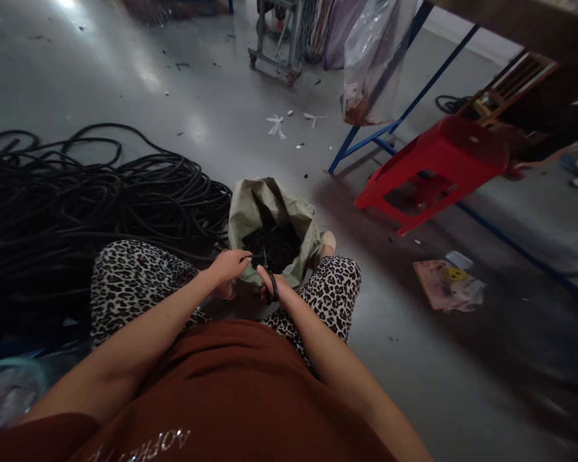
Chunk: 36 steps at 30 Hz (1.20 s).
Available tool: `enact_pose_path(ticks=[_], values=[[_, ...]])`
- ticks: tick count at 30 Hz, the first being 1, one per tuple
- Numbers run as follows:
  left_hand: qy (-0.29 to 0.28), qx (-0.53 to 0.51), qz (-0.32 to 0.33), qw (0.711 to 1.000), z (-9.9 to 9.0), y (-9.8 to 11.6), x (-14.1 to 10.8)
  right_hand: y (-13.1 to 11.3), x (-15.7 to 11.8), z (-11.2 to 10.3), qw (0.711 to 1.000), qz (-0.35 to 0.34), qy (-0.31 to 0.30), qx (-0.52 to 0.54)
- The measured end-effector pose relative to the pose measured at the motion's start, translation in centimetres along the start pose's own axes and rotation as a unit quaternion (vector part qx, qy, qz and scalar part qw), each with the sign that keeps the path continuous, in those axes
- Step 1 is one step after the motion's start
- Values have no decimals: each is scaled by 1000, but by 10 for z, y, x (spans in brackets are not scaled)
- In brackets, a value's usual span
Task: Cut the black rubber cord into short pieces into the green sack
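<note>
My left hand (228, 264) is closed round the end of a black cord (187, 251) that runs in from the pile at the left. In my right hand (272, 284) are black-handled scissors (272, 282), their blades pointing away from me beside the cord's end. Both hands are over the near rim of a pale green woven sack (308, 221), which stands open between my feet. Short black pieces (277, 247) lie inside the sack. The fine position of the blades against the cord is too small to tell.
A large heap of black cord (101, 186) covers the floor at the left. To the right, a red plastic stool (443, 151) lies tilted by a blue-legged table (376, 138). A wheeled rack (274, 61) stands at the back. White scraps (275, 125) dot the floor.
</note>
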<state>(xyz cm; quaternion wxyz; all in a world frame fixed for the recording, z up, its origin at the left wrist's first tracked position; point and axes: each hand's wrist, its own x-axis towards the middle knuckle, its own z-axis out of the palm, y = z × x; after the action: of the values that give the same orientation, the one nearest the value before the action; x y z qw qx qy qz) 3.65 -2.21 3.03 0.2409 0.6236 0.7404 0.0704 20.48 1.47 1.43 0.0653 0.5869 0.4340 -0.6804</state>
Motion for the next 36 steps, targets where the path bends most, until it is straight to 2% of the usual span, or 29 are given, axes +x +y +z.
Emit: enact_pose_path(ticks=[10, 18, 22, 27, 36], values=[[-21, -19, 30, 999, -3, -3, 0, 7, 9, 0, 1000, -24, 2, -12], [-32, -7, 12, 999, 2, -2, 5, 15, 15, 3, 996, -63, 19, -63], [-19, -5, 13, 1000, 4, -1, 6, 15, 15, 3, 994, -77, 27, -72], [-1, -24, 14, 1000, 1, 0, 3, 15, 13, 1, 993, -77, 35, -77], [-18, 18, 7, 1000, 2, -3, 1, 7, 1, -1, 993, -41, 35, -104]])
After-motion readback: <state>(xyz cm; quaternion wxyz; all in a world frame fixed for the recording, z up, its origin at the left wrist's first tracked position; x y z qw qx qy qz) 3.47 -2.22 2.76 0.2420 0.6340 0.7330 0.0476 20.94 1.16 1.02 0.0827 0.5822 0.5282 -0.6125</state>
